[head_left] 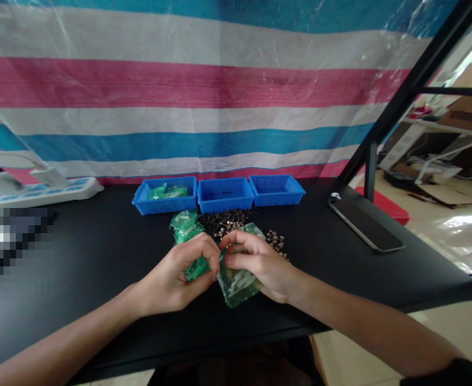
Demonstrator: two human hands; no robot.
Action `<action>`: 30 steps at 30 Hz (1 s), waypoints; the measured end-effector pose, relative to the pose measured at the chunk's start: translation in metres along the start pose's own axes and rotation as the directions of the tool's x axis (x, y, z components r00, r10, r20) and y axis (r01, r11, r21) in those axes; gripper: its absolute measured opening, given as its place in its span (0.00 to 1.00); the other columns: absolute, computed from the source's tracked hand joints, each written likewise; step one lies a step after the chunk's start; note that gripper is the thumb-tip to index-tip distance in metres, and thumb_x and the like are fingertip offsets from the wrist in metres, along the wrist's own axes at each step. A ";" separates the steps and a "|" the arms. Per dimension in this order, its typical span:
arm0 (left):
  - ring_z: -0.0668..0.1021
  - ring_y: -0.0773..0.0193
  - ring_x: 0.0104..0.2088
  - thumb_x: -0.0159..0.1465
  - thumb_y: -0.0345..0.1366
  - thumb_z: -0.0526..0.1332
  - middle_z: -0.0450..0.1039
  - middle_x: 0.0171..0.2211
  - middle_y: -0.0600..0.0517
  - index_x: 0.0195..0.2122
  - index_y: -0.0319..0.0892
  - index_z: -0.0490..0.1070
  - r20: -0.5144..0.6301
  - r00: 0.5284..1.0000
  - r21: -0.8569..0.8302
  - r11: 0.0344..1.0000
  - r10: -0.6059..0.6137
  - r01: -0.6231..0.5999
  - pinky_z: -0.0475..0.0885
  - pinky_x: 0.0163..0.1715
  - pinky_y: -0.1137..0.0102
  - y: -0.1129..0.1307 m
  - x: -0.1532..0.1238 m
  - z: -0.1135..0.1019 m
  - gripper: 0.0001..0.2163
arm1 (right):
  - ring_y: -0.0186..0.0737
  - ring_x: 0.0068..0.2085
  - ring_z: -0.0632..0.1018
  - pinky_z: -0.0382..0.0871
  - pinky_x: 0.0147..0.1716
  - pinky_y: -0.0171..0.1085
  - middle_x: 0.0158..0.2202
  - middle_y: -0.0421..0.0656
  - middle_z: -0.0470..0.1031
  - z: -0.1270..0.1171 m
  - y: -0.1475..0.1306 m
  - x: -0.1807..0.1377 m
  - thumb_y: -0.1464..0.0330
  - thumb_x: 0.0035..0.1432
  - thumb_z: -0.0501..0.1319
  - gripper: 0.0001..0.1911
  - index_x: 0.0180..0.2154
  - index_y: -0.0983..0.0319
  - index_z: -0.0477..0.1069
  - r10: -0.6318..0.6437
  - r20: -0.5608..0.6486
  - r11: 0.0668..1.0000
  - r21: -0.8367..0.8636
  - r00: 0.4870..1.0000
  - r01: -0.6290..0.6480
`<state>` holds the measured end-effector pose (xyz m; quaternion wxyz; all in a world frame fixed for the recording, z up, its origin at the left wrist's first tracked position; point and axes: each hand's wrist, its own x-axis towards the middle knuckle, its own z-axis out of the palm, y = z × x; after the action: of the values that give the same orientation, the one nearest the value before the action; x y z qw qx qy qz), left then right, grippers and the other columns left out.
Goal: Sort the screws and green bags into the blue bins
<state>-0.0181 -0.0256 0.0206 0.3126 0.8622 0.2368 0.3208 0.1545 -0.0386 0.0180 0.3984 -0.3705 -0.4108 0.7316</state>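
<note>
My right hand grips a small green see-through plastic bag with pale, long pieces inside. My left hand is closed in a pinch at the left edge of this bag, its fingertips close to those of my right hand. Behind and below my left fingers lie more green plastic bags with light pieces in them. Just beyond my hands is a pile of dark screws. Small shiny metal parts lie scattered to the right of my right hand, which partly hides them.
Three blue bins stand in a row at the back: the left bin holds green bags, the middle bin a small dark piece, the right bin nothing visible. A phone lies right; a power strip sits left. A black frame post rises at right.
</note>
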 end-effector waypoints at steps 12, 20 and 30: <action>0.71 0.68 0.29 0.58 0.28 0.57 0.67 0.29 0.53 0.41 0.42 0.63 -0.091 0.995 0.116 0.992 -0.048 0.058 0.68 0.30 0.73 -0.008 -0.001 0.003 0.10 | 0.26 0.22 0.67 0.60 0.21 0.28 0.23 0.34 0.65 -0.008 -0.011 -0.001 0.72 0.43 0.62 0.10 0.32 0.62 0.65 -0.133 -0.025 0.989 -0.073 0.991 0.131; 0.71 0.69 0.28 0.58 0.25 0.55 0.68 0.27 0.53 0.32 0.41 0.64 -0.066 0.986 0.272 0.953 0.153 -0.130 0.67 0.27 0.75 -0.008 -0.003 0.005 0.05 | 0.28 0.23 0.67 0.58 0.22 0.29 0.23 0.34 0.65 -0.007 -0.004 0.000 0.71 0.44 0.60 0.10 0.32 0.61 0.64 -0.119 -0.015 0.973 -0.200 0.993 0.114; 0.71 0.68 0.29 0.58 0.26 0.55 0.68 0.28 0.52 0.30 0.41 0.63 -0.019 0.991 0.276 0.954 0.130 -0.120 0.67 0.29 0.74 -0.011 -0.002 0.004 0.04 | 0.28 0.24 0.68 0.59 0.23 0.29 0.23 0.34 0.65 -0.009 -0.003 0.002 0.72 0.44 0.59 0.09 0.32 0.61 0.64 -0.118 -0.017 0.969 -0.220 0.993 0.111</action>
<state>-0.0190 -0.0212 0.0101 0.1650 0.9043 0.2295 0.3199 0.1624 -0.0332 0.0174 0.4029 -0.3986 -0.5035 0.6521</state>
